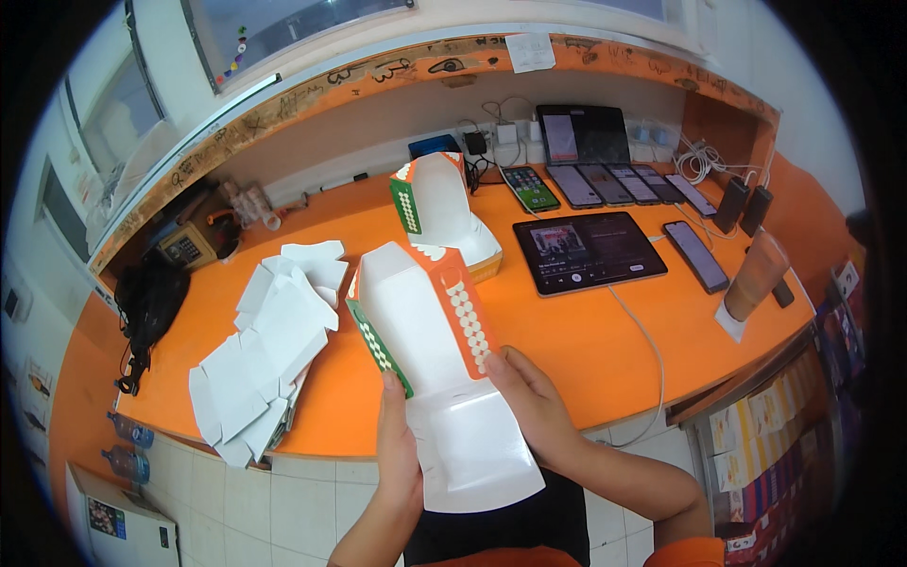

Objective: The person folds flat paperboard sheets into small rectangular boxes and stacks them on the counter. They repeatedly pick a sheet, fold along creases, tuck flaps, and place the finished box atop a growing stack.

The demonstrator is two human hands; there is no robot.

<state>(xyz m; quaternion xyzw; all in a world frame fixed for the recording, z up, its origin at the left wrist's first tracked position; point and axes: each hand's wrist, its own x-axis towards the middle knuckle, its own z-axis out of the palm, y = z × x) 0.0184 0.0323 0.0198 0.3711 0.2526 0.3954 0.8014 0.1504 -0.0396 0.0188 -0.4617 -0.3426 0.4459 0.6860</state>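
Between my two hands is a folding cardboard food box [406, 312], white inside, with an orange side and a green side dotted in cream. Its lid flap hangs down toward me. My left hand [399, 444] grips the lower edge of the green side, thumb up along it. My right hand [534, 402] pinches the lower corner of the orange side. Just beyond stands a second box [439, 203] of the same pattern, folded up with its lid open. To the left lies a loose pile of flat white box blanks [269, 350].
An orange desk [605, 378] carries a tablet [590, 250], several phones [573, 186], an open laptop [586, 135] and cables. A plastic cup [756, 274] stands at the right, a black bag [151, 321] at the far left. Shelves of packets [765, 425] are at lower right.
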